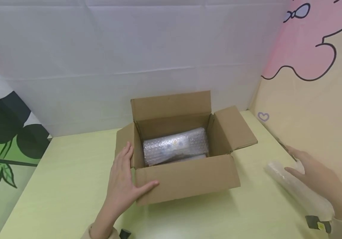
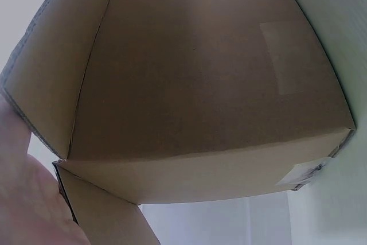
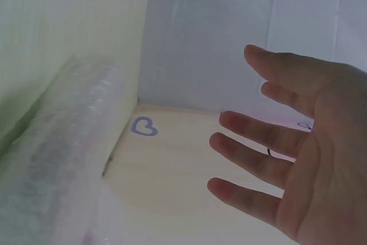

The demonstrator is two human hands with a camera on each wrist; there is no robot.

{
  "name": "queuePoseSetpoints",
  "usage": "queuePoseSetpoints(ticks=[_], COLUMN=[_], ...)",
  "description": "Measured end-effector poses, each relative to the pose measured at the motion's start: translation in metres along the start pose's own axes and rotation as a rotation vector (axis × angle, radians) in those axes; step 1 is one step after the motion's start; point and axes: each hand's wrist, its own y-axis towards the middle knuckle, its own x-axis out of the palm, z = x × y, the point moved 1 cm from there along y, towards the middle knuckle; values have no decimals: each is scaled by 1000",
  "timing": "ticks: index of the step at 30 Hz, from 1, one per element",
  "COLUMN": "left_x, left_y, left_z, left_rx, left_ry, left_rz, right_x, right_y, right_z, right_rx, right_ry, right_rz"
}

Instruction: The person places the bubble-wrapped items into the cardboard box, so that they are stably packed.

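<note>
No legible text; on the bubble-wrapped package, perhaps a blurred print

This seems to be a screened work corner: white cloth closes the table's far edge, cartoon-printed walls its sides.

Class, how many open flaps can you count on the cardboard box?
4: back flap, right flap, front flap and left flap, the last partly covered by the left hand.

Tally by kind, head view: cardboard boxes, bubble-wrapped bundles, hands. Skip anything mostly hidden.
Cardboard boxes: 1 (open box)
Bubble-wrapped bundles: 2 (boxed bundle, loose bundle)
Hands: 2 (left hand, right hand)
Total: 5
Whatever lies under the boxed bundle is mostly hidden, so uncounted.
</note>
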Motion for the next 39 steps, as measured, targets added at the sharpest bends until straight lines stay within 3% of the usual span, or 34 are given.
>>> queuePoseSetpoints(ticks=[6,12,29,35,39], left_x=[-1,0,4,5,5], left_y=[-1,1,1,1,1], left_z=[-2,-2,-5,-4,-5], left_rx=[-13,-10,-3,-10,-7], left_ry=[-2,2,0,-8,-3], left_rz=[-11,-11,-9,-13,-13], right_x=[22,36,50,34,10], right_y=[-13,-20,-27,-19,-6], right_z=[10,21,44,45,35], right_rx=[73,72,79,97,65], right_ry=[108,141,-104,-90,-85], right_rz=[-113,-173,-226,-253,-177])
